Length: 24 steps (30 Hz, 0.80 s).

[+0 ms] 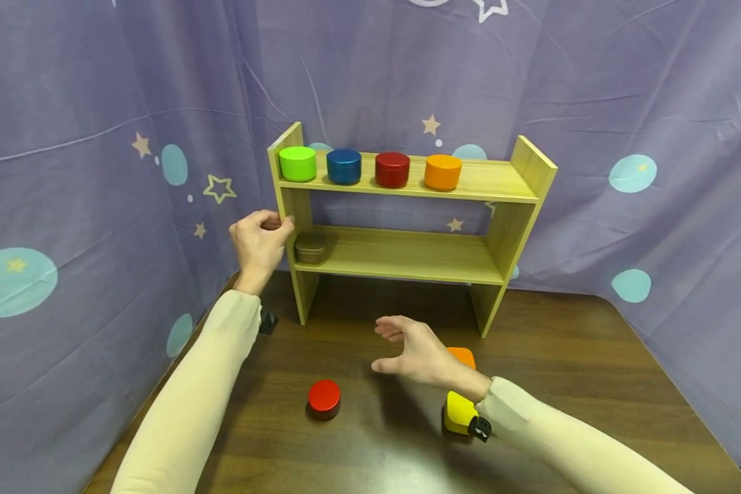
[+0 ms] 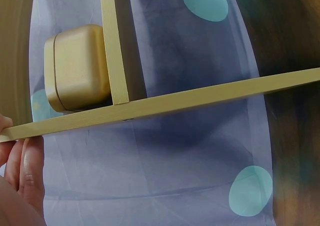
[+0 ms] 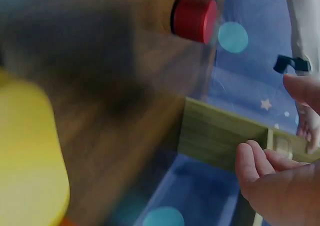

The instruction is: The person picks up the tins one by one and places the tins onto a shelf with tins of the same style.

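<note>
My left hand (image 1: pixel 259 245) pinches the front edge of the left side panel of a two-tier wooden shelf (image 1: pixel 407 255). In the left wrist view the thumb is on one face of the panel and the fingers (image 2: pixel 31 171) on the other. Just inside that panel, a gold tin (image 1: pixel 311 251) sits on the lower tier. My right hand (image 1: pixel 421 353) hovers over the table in front of the shelf, thumb and fingers apart, holding nothing. A red round tin (image 1: pixel 324 398) stands on the table to its left. Beneath the right wrist are a yellow tin (image 1: pixel 459 414) and an orange tin (image 1: pixel 462 357), both partly covered.
On the upper tier stand a green tin (image 1: pixel 298 164), a blue tin (image 1: pixel 344 167), a dark red tin (image 1: pixel 392 170) and an orange round tin (image 1: pixel 442 172), in a row from the left. A purple patterned curtain (image 1: pixel 370 82) hangs behind the dark wooden table (image 1: pixel 568 370).
</note>
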### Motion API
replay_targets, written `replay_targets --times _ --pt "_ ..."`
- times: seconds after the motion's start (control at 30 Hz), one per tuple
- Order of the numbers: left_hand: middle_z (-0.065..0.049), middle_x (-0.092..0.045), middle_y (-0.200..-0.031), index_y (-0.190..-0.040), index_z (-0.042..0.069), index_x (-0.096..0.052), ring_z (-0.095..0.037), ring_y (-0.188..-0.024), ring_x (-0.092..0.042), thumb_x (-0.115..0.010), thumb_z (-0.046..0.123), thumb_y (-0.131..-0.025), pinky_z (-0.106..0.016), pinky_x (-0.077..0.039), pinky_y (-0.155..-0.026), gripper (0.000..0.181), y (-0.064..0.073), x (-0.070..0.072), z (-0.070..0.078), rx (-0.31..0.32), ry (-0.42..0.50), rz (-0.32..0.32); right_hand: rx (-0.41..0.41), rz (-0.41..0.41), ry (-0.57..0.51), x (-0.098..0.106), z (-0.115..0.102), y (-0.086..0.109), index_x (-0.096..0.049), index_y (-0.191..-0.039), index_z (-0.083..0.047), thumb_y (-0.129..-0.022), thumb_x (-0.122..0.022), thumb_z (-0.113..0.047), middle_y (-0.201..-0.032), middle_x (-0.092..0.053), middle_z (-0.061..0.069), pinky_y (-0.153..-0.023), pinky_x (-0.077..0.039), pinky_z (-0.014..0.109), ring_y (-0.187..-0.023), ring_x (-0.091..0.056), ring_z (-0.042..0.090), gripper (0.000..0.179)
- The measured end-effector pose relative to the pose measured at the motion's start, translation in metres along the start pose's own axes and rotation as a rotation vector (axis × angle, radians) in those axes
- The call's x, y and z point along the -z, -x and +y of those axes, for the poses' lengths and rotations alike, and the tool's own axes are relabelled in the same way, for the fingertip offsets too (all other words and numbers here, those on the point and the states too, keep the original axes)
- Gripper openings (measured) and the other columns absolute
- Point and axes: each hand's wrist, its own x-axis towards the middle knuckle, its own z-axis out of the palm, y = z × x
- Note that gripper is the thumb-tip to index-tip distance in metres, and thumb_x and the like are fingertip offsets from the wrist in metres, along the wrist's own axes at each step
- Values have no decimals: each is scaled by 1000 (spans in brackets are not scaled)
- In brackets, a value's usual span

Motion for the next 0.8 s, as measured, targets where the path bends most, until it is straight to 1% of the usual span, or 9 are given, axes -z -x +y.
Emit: replay_targets --times 0.23,0.33,0.43,0.57,0.8 --pt "-26 -78 -78 -81 -4 -82 22 -59 -47 -83 13 -83 -5 -40 -63 17 -1 -1 -1 -4 3 5 10 -57 -63 -36 6 -5 -63 -143 3 -82 -91 -16 -138 -74 20 -111 -57 53 -125 -70 41 69" --pt "-26 -78 -78 -80 -4 -82 22 -59 -48 -84 12 -83 -5 -40 -63 16 -2 -1 -2 -7 7 6 12 -76 -74 -49 8 -6 -63 -142 3 -82 -92 -15 -139 -73 22 -110 -57 52 -125 -70 41 70" --pt "-26 -78 -77 -80 -3 -82 22 -59 -48 -84 12 -82 -5 -40 -63 16 -2 -2 -2 -11 8 10 13 -95 -63 -62 11 -6 -63 -142 3 -81 -92 -16 -140 -72 22 -110 -57 50 -125 -70 40 70" --pt "-26 -78 -78 -80 -4 -82 23 -59 -48 -84 12 -82 -4 -40 -63 16 -2 -2 -2 -12 7 13 9 -106 -32 -76 14 -6 -63 -143 4 -79 -94 -17 -139 -71 21 -109 -58 43 -125 -70 38 73" --pt "-25 -79 -79 -81 -4 -82 23 -59 -47 -84 14 -83 -5 -39 -64 18 -1 -2 -3 5 -12 6 -10 -102 -24 -94 17 -8 -62 -145 3 -75 -97 -15 -139 -70 17 -109 -58 36 -123 -70 32 80"
